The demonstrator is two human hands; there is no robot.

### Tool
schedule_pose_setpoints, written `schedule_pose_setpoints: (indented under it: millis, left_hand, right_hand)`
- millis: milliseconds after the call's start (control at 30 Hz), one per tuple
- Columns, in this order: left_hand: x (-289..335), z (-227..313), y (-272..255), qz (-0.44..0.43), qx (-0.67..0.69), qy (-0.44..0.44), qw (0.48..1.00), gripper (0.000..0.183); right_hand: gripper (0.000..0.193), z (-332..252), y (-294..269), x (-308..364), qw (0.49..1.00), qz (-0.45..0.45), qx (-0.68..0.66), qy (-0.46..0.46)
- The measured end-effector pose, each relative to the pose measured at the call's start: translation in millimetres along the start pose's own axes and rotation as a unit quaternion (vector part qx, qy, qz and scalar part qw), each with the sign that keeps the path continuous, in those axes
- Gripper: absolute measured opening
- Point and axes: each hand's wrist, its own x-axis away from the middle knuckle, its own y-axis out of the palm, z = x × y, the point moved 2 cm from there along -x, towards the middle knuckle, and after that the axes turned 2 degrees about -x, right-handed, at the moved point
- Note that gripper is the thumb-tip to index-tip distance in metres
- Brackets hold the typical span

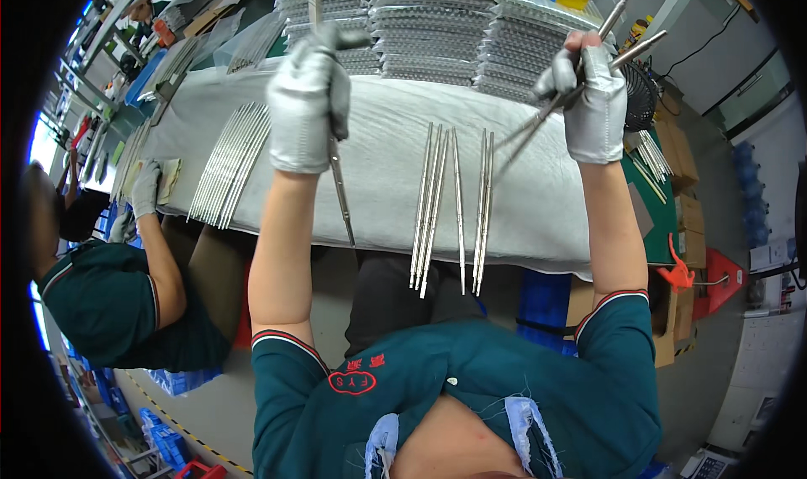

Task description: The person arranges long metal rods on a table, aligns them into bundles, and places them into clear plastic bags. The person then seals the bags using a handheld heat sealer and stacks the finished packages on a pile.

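In silvery gloves, both of my hands are raised over a table covered with a pale cloth [382,134]. My left hand [301,113] is closed round a slim metal rod [340,189], which sticks out above and below the fist. My right hand [598,113] grips two metal rods [639,49]; they cross near the fingers, and their lower ends are blurred. Bare fingertips show at that glove. Between my hands, several similar rods [429,210] lie side by side on the cloth, their near ends reaching past the table's front edge.
Tall stacks of bubble-wrapped trays [433,33] line the table's back. Left of me lies a row of rods [231,164], beside a seated co-worker [126,302] with gloved hands. At right are a black fan [640,96], more rods [651,155] and a red pallet jack [720,281].
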Motion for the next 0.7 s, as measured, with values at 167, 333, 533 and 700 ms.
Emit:
schedule_pose_setpoints:
  millis: [167,333,533,700]
  left_hand:
    - [42,-100,13,-0.021,-0.15,-0.311,0.938,0.039]
    - [56,-147,16,-0.016,-0.582,-0.082,0.809,0.033]
    - [71,-136,23,-0.067,-0.599,-0.107,0.79,0.028]
    - [87,-134,48,-0.095,-0.556,-0.071,0.823,0.024]
  right_hand:
    - [0.039,78,-37,56,0.951,0.06,-0.004,0.305]
    - [0.049,120,-53,82,0.884,0.053,0.433,0.169]
    - [0.054,134,-50,95,0.727,-0.082,0.671,-0.119]
    - [0.05,145,4,96,0.777,-0.175,0.594,-0.11]
